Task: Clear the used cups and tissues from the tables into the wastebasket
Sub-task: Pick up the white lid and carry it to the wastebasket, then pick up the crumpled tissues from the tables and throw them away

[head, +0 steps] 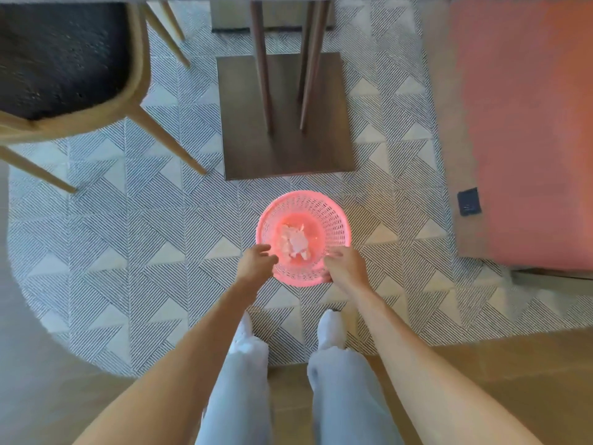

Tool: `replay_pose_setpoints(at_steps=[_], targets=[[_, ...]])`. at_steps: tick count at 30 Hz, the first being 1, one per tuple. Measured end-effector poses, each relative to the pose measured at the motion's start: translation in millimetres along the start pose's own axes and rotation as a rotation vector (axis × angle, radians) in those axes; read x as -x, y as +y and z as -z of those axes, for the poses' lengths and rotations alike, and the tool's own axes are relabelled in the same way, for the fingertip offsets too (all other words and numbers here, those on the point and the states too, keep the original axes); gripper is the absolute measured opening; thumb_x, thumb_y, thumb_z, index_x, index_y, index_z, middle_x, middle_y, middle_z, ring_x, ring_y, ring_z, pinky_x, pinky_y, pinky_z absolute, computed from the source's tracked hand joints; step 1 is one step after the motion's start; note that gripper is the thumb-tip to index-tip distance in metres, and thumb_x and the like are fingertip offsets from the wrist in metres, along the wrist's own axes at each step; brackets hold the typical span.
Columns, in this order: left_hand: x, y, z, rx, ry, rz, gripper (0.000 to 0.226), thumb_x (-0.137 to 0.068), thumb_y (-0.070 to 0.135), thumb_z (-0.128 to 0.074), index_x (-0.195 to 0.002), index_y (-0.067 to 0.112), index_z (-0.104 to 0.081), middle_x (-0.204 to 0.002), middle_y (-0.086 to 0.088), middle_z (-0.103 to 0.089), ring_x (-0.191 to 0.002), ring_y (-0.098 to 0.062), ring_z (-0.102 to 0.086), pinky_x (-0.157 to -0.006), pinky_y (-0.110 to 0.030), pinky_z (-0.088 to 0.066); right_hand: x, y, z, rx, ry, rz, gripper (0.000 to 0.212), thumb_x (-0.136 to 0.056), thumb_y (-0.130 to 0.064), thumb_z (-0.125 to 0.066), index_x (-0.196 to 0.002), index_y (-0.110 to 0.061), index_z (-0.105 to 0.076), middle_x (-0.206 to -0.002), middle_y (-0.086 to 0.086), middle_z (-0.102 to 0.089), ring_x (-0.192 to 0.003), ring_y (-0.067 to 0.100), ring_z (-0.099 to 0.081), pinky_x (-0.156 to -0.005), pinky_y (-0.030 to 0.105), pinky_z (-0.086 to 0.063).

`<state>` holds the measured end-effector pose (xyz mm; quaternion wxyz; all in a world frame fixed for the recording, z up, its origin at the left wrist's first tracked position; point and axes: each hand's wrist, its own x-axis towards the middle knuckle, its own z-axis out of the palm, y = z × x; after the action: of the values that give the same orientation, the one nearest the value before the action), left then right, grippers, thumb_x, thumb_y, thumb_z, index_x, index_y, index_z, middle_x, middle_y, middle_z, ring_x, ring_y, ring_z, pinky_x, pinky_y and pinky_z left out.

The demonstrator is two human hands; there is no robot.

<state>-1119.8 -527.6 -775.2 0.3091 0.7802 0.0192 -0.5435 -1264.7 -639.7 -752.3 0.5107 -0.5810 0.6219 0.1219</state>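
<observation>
While a wooden chair (73,91), a table base (285,117) and a coral seat (526,133) ring the patterned rug (128,236), the pink wastebasket (333,216) holding crumpled tissues (293,240) stands before the feet, left hand (256,263) loosely open over its rim, right hand (346,264) gripping the rim.

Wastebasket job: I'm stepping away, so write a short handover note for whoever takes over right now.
Left hand: open, holding nothing, at the near-left rim of the wastebasket.
Right hand: at the near-right rim, fingers on or over the edge; whether it grips is unclear.
Wastebasket: upright on the rug, in front of the table base.
Done: crumpled tissues lie inside; a cup may be among them, too blurred to tell.
Left: tabletops are out of view, so check them for more cups and tissues.
</observation>
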Motion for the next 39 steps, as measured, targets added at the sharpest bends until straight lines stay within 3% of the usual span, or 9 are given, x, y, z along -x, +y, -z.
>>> replay_pose_setpoints(at_steps=[2, 5, 9, 13, 16, 19, 27, 31, 39], targets=[[11, 11, 10, 0.055, 0.032, -0.029, 0.043, -0.095, -0.002, -0.058, -0.138, 0.000, -0.058, -0.128, -0.020, -0.066, -0.101, -0.026, -0.065, -0.094, -0.044, -0.058, 11, -14, 10, -0.020, -0.004, 0.015, 0.032, -0.097, -0.011, -0.061, -0.128, -0.003, -0.065, -0.083, 0.006, -0.073, -0.077, 0.027, -0.076, -0.084, 0.050, -0.061], [40, 43, 22, 0.133, 0.087, -0.106, 0.030, -0.095, -0.001, -0.058, -0.124, -0.001, -0.067, -0.108, -0.014, -0.071, -0.095, -0.024, -0.067, -0.089, -0.041, -0.060, 35, -48, 26, -0.045, 0.001, 0.082, 0.032, -0.097, -0.008, -0.058, -0.129, -0.004, -0.065, -0.088, 0.006, -0.074, -0.071, 0.019, -0.072, -0.080, 0.044, -0.063], [99, 98, 35, 0.253, 0.126, -0.239, 0.017, -0.096, 0.002, -0.058, -0.105, 0.007, -0.071, -0.094, -0.007, -0.071, -0.087, -0.020, -0.067, -0.083, -0.037, -0.061, 76, -106, 50, -0.130, 0.055, 0.212, 0.021, -0.087, -0.017, -0.061, -0.102, -0.019, -0.076, -0.084, 0.005, -0.077, -0.077, 0.025, -0.076, -0.085, 0.049, -0.061], [179, 143, 51, 0.337, 0.137, -0.365, 0.020, -0.093, 0.001, -0.057, -0.099, 0.012, -0.073, -0.099, -0.008, -0.072, -0.087, -0.018, -0.069, -0.078, -0.029, -0.061, 133, -156, 76, -0.248, 0.065, 0.318, 0.017, -0.084, -0.025, -0.065, -0.098, -0.025, -0.074, -0.084, 0.001, -0.077, -0.077, 0.023, -0.077, -0.084, 0.050, -0.061], [246, 165, 68, 0.425, 0.127, -0.446, 0.022, -0.095, 0.002, -0.057, -0.096, 0.015, -0.074, -0.102, -0.009, -0.075, -0.092, -0.019, -0.071, -0.085, -0.033, -0.060, 194, -191, 96, -0.303, 0.023, 0.408, 0.017, -0.092, -0.014, -0.067, -0.107, -0.012, -0.075, -0.088, 0.006, -0.078, -0.079, 0.022, -0.077, -0.081, 0.044, -0.063], [315, 174, 90, 0.507, 0.125, -0.517, 0.022, -0.096, 0.001, -0.055, -0.099, 0.011, -0.075, -0.095, -0.009, -0.078, -0.093, -0.021, -0.074, -0.090, -0.038, -0.058, 258, -216, 113, -0.314, -0.033, 0.501, 0.014, -0.094, -0.013, -0.066, -0.103, -0.012, -0.076, -0.089, 0.006, -0.078, -0.082, 0.020, -0.077, -0.081, 0.040, -0.064], [471, 146, 171, 0.746, 0.247, -0.636, 0.022, -0.100, 0.003, -0.053, -0.104, 0.006, -0.074, -0.106, -0.014, -0.077, -0.098, -0.026, -0.074, -0.088, -0.034, -0.060, 415, -264, 114, -0.347, -0.307, 0.637, 0.017, -0.099, -0.007, -0.060, -0.098, -0.003, -0.077, -0.089, 0.013, -0.079, -0.086, 0.031, -0.076, -0.076, 0.030, -0.062], [526, 117, 223, 0.840, 0.388, -0.699, 0.022, -0.101, 0.006, -0.053, -0.104, 0.006, -0.074, -0.108, -0.014, -0.077, -0.103, -0.030, -0.073, -0.091, -0.038, -0.058, 475, -290, 83, -0.346, -0.434, 0.721, 0.018, -0.101, -0.007, -0.059, -0.100, -0.002, -0.077, -0.088, 0.009, -0.079, -0.080, 0.020, -0.075, -0.068, 0.022, -0.058], [602, 46, 341, 0.917, 0.569, -0.792, 0.022, -0.103, 0.008, -0.051, -0.108, 0.003, -0.073, -0.106, -0.016, -0.076, -0.101, -0.031, -0.074, -0.093, -0.041, -0.058, 585, -337, -25, -0.209, -0.627, 0.949, 0.021, -0.103, -0.016, -0.057, -0.097, -0.014, -0.077, -0.091, 0.001, -0.079, -0.095, 0.021, -0.075, -0.088, 0.033, -0.060]])
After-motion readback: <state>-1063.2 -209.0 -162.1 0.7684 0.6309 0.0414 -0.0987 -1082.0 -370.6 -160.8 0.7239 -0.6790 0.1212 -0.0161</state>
